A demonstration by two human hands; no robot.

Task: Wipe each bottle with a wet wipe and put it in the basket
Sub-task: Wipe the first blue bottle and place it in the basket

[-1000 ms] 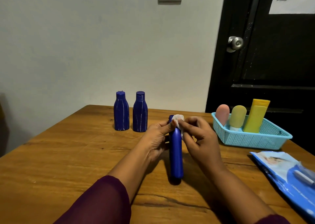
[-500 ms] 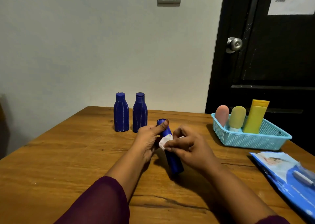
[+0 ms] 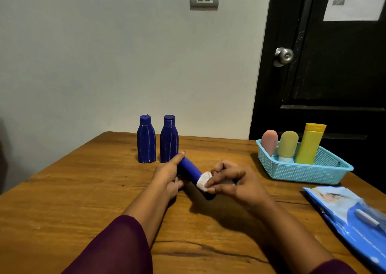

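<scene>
At the far left of the bench [image 3: 83, 190], two dark blue bottles [image 3: 146, 140] stand upright side by side, streaked with pale marks and, by the look of it, not yet wiped. Just near of them the left grip [image 3: 167, 175] grasps the far end of a third blue bottle [image 3: 189, 168], thumb laid along it. A second ago this bottle pointed almost straight away with the wet wipe [image 3: 203, 180] at its far tip; now it slants from far-left to near-right and the wipe has slid to its near end. The right grip [image 3: 236, 185] pinches the wadded wipe against the bottle. The visible stretch looks smooth, plain blue and unstreaked, so this bottle seems nearly ready for the turquoise basket [image 3: 302, 173] at right, which already holds three bottles.
</scene>
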